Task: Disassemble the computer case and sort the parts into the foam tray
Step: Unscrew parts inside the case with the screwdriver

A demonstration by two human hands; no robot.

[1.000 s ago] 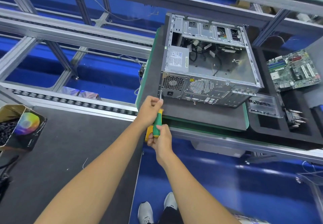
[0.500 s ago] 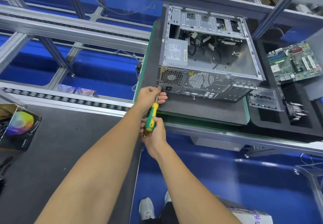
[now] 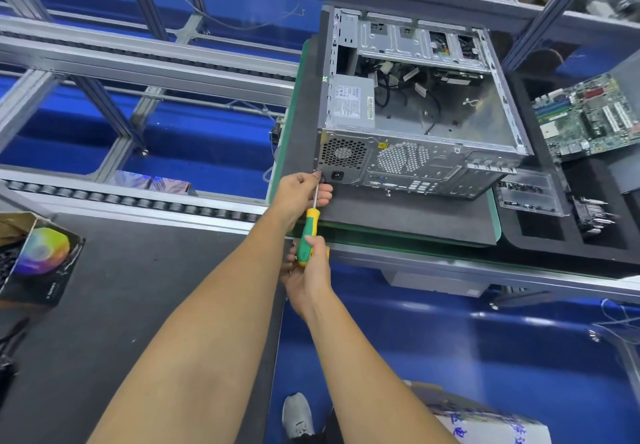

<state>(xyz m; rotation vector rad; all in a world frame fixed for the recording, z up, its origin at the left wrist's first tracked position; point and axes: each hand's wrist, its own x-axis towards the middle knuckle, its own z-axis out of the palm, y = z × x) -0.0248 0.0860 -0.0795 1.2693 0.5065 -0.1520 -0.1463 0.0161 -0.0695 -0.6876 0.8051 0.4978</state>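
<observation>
Right hand: your right hand is curled round the green-and-yellow handle of the screwdriver, below the front edge of the bench.
Left hand: your left hand sits ahead of the right one, fingers bent round the bare shaft just under the tip, steadying it. It is the nearer hand to the case.
Computer case: the computer case lies on its side on the grey mat at the bench's front left part, open side up, rear panel facing you. Its power supply is still inside, in the rear left corner.
Key relation: the screwdriver's long axis runs from your right hand up and slightly right, straight at the lower left corner of the rear panel. The tip meets the panel there, though your fingers hide the screw itself.
Foam tray: the foam tray lies to the right of the mat and already holds the motherboard.
Step in hand: likely loosening a rear-panel screw; keep the shaft square to the panel.
</observation>
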